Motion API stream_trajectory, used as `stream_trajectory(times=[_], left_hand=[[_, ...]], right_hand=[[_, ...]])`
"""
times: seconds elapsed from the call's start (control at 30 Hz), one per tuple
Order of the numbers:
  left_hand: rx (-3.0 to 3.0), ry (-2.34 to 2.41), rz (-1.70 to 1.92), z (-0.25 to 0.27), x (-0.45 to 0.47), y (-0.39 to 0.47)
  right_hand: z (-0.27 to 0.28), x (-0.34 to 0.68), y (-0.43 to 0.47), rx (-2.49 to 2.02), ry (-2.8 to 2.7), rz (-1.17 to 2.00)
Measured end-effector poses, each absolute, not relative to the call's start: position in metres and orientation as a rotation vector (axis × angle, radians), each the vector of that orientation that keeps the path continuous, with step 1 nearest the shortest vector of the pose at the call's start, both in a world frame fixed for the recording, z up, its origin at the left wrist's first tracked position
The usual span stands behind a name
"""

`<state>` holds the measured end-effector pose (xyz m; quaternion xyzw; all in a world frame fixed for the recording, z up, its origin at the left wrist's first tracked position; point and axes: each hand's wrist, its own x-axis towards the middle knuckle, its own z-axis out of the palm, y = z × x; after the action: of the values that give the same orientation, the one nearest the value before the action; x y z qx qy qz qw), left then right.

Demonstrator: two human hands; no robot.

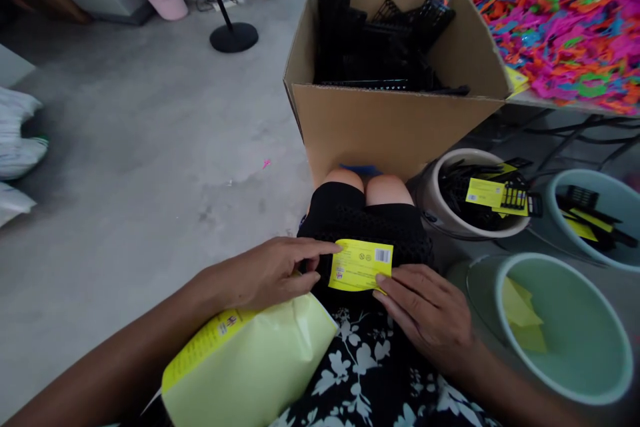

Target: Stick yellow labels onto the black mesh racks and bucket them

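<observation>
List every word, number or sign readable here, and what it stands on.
No words or numbers can be read.
Held card: barcode, two small round signs; print too small.
Pack: print too blurred.
Bucket card: print too small.

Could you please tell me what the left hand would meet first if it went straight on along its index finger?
The left hand would probably meet the yellow card in the right hand; the index fingertip overlaps its left edge in view, though contact is unclear.
</observation>
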<state>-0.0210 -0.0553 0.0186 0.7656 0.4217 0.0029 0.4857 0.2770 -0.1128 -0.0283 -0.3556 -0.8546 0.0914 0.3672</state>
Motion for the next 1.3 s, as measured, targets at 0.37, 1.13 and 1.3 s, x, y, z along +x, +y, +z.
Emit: stream_trajectory(times=[0.37, 1.13, 1.3], left_hand=[[1.861, 1.044, -0.008, 0.02, -0.019, -0.053], [1.941, 1.111, -0.064, 0.02, -0.011, -0.053], [1.929, 1.145, -0.075, 0.021, -0.007, -0.056]], right_hand=[[-0.023, 0.275, -0.112, -0.97, -2.173, 0.243], [0.006, 0.272, -0.131, -1.465, -2.373, 0.226], [0.006, 0.264, -0.123, -1.327, -2.456, 0.136]])
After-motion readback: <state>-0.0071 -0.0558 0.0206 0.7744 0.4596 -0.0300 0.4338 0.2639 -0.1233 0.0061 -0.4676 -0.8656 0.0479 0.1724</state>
